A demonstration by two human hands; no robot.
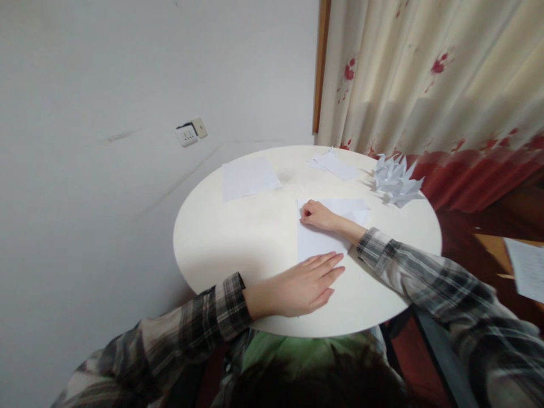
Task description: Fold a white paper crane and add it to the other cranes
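Observation:
A sheet of white paper (323, 243) lies flat on the round white table (225, 243), right of the middle. My left hand (301, 283) rests palm down across the sheet's near edge, its fingers stretched out and hiding that edge. Near the far left corner of the same sheet is my right hand (318, 215), its fingers curled closed against the paper. Whether the fingertips pinch the paper or only press on it cannot be made out. The right forearm crosses over the sheet's right side.
Another white sheet (250, 177) lies at the back left of the table. Smaller paper pieces (334, 164) are at the far edge. Several folded pointed paper shapes (395, 178) cluster at the right. Beyond stand a wall socket (187, 135) and a curtain (425, 79).

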